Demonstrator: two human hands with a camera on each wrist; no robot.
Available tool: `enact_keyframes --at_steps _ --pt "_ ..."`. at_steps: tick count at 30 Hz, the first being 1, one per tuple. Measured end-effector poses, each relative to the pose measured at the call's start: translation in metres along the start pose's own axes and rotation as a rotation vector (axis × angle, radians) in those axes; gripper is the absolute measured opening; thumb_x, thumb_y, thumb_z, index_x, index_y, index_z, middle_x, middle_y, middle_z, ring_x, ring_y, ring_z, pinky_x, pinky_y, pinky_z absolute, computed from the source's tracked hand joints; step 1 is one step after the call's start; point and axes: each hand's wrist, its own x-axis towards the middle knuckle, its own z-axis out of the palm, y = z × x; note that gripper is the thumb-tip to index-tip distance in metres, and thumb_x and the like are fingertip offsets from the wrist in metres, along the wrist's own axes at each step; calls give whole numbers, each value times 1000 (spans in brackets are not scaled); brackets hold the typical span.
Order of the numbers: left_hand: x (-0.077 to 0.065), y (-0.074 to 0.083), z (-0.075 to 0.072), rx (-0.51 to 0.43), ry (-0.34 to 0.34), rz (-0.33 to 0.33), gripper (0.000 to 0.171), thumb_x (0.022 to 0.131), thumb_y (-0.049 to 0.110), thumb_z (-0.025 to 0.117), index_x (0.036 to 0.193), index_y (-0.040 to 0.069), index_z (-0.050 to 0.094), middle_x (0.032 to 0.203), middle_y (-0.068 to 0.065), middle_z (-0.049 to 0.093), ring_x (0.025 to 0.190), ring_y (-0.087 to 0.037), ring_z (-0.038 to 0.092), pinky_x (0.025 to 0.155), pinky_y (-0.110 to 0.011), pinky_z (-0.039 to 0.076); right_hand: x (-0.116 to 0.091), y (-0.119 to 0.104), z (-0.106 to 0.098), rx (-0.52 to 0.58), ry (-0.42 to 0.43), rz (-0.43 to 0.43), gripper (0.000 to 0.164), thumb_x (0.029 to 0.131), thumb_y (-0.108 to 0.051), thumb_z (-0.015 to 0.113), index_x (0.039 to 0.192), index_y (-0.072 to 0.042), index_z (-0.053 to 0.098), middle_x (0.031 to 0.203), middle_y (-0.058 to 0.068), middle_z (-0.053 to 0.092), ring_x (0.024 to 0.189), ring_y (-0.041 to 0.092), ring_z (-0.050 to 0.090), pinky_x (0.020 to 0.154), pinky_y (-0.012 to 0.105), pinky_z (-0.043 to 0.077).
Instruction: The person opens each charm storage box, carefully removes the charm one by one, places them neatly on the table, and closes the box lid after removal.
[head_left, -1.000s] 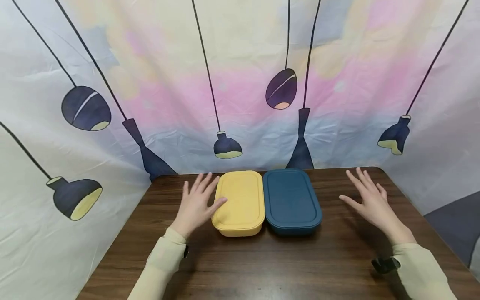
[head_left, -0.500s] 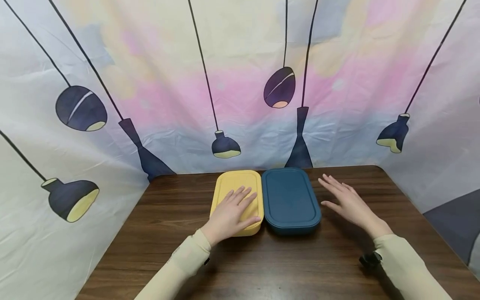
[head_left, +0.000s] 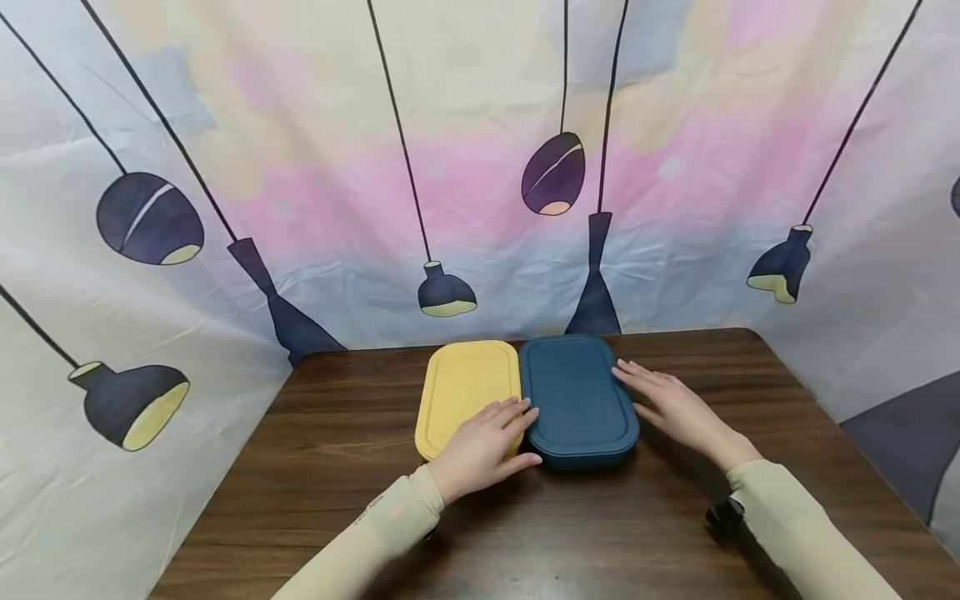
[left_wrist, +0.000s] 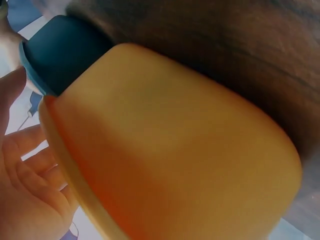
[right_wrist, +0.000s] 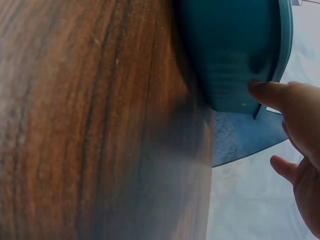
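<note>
Two lidded, rounded rectangular food containers lie side by side on the table, yellow [head_left: 467, 379] on the left and dark blue [head_left: 576, 396] on the right. Over the yellow container's front right corner reaches my left hand [head_left: 482, 452], its fingertips at the blue container's left edge. In the left wrist view the yellow container's side [left_wrist: 170, 135] hides part of that hand. My right hand [head_left: 684, 418] lies along the blue container's right edge, fingers extended. The right wrist view has the thumb [right_wrist: 272, 93] against the blue side wall [right_wrist: 232, 60], just under the lid's rim.
A dark wood-grain table [head_left: 360, 417] carries both containers. Behind it hangs a cloth backdrop [head_left: 480, 192] printed with pendant lamps, close to the table's back edge. A dark band [head_left: 726, 515] sits at my right wrist.
My left hand has moved right, across the yellow container to the blue one's edge. My right hand has come left from the bare table to the blue container's side.
</note>
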Motion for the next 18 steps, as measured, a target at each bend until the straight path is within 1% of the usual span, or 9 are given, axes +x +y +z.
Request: enact_keyframes --at_steps 7,14,18 --pt "4 0 8 32 -17 17 63 90 53 51 134 7 51 135 -11 48 127 -24 41 104 -37 31 3 -1 1 6 -38 -6 61 86 -14 68 141 -13 42 146 7 34 129 26 37 94 55 36" --pt "6 1 11 48 -18 10 56 93 49 50 132 9 53 134 -10 49 125 -23 43 105 -34 29 4 -2 -1 15 -37 -32 56 86 -11 67 138 -11 47 144 9 38 121 27 47 87 44 46" --pt "5 2 12 48 -17 3 54 93 48 49 131 10 54 134 -9 49 125 -22 44 105 -32 29 6 -2 -4 15 -51 -42 53 86 -9 67 136 -10 49 142 8 40 119 26 50 84 40 48"
